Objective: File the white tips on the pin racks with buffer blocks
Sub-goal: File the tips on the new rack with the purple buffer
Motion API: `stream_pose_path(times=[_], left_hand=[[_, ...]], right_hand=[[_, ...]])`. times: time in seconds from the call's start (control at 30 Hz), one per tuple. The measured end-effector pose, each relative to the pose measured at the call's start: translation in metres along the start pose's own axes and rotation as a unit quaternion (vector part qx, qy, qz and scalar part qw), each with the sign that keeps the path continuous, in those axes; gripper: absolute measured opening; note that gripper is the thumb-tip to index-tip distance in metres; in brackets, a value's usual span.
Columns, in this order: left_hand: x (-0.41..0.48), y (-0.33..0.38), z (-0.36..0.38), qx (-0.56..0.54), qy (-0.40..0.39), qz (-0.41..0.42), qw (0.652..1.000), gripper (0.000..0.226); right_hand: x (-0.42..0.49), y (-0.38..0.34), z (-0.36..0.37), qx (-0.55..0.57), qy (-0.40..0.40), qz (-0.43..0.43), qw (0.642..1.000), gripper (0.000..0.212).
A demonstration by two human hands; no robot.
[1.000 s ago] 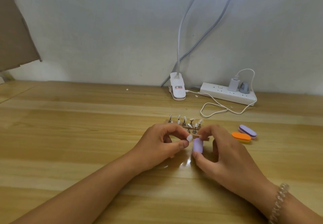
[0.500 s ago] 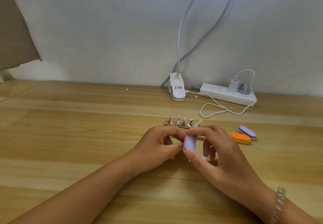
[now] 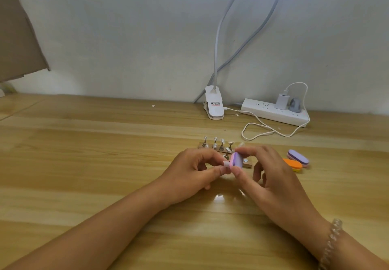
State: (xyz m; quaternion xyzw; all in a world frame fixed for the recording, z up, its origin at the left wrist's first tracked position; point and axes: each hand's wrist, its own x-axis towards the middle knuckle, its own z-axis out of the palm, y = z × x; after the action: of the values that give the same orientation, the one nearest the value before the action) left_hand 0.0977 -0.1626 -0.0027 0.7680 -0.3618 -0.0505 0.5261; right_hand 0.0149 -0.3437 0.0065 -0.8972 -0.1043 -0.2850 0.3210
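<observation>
My left hand (image 3: 196, 170) pinches a small white tip (image 3: 226, 163) between thumb and forefinger. My right hand (image 3: 267, 177) grips a purple and pink buffer block (image 3: 237, 159) between thumb and fingers, with the block's pink edge against the tip. Just behind both hands lie two wooden pin racks (image 3: 212, 145), partly hidden by my fingers. Several metal pins with white tips stand on the far rack. The near rack (image 3: 247, 164) shows a bare round metal base.
Two spare buffer blocks lie right of my right hand, one purple (image 3: 298, 157) and one orange (image 3: 293, 164). A white lamp clamp (image 3: 214, 105), a power strip (image 3: 273, 111) and a looped white cable (image 3: 261, 131) sit further back by the wall.
My right hand turned the buffer block from upright to edge-on and brought it leftward against the tip held in my left hand. Both hands rose slightly toward the racks.
</observation>
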Motion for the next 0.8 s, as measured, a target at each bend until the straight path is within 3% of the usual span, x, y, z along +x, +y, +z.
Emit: stream_pose_path(times=[0.17, 0.3, 0.47, 0.6, 0.67, 0.8], left_hand=[[-0.001, 0.000, 0.000, 0.003, -0.014, -0.003, 1.000, 0.017], [0.000, 0.000, 0.000, 0.005, -0.006, -0.006, 1.000, 0.009], [-0.001, 0.000, 0.000, 0.012, -0.008, -0.003, 1.000, 0.013], [-0.001, 0.002, 0.000, 0.012, 0.002, -0.006, 1.000, 0.007], [-0.002, 0.004, 0.000, 0.012, 0.003, -0.003, 1.000, 0.005], [-0.001, 0.005, 0.000, 0.033, -0.001, -0.007, 0.999, 0.018]], right_hand=[[-0.005, -0.005, 0.002, -0.039, -0.034, -0.054, 0.997, 0.035], [0.000, -0.002, -0.001, -0.013, 0.008, 0.007, 1.000, 0.035], [-0.004, -0.008, 0.002, -0.049, -0.033, -0.038, 0.998, 0.037], [0.002, 0.005, -0.002, -0.005, 0.051, 0.053, 0.997, 0.032], [0.001, 0.002, -0.003, 0.008, 0.065, 0.045, 0.997, 0.033], [-0.003, -0.009, 0.002, -0.004, -0.027, -0.036, 0.999, 0.034]])
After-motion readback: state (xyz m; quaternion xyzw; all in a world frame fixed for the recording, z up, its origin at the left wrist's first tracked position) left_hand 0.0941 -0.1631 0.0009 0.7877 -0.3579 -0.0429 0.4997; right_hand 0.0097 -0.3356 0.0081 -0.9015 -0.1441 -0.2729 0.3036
